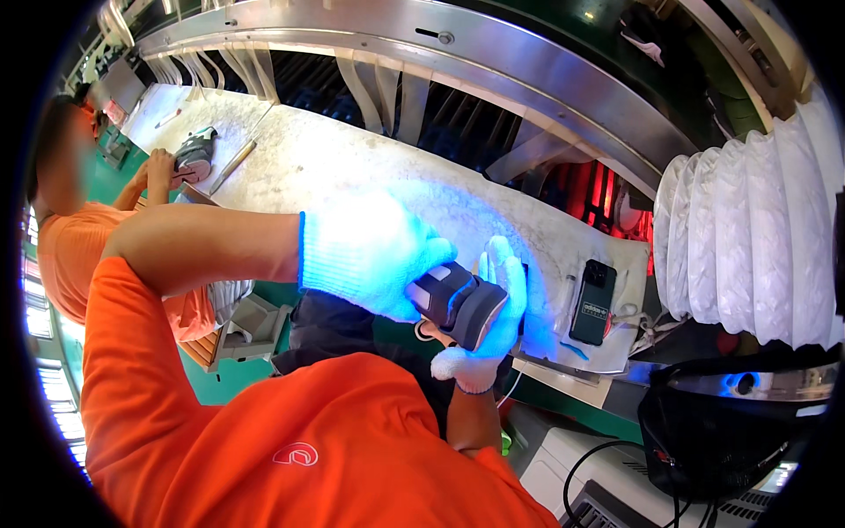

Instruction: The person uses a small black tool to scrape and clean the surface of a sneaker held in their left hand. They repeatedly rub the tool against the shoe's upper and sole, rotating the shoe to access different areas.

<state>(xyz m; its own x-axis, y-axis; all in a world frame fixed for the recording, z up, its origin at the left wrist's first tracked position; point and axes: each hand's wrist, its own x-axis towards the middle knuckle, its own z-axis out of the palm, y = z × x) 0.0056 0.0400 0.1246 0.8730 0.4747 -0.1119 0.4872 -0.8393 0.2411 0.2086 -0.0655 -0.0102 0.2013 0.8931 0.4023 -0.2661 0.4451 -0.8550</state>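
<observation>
A dark grey shoe (459,301) is held between my two white-gloved hands above the near edge of the worktable (308,158). My left hand (374,255) is closed around one end, its glove washed out by bright blue-white light. My right hand (503,321) cups the other end, with the thumb below and the fingers reaching up along the far side. The shoe lies tilted in the grip, and my left glove hides part of it.
Right of my hands lie a black phone (594,302) and a small blue strip (574,351). A white ribbed duct (748,238) and a black bag (704,431) flank the right side. Beyond the table runs a metal-framed machine (440,40). At left, a co-worker handles another shoe (194,158).
</observation>
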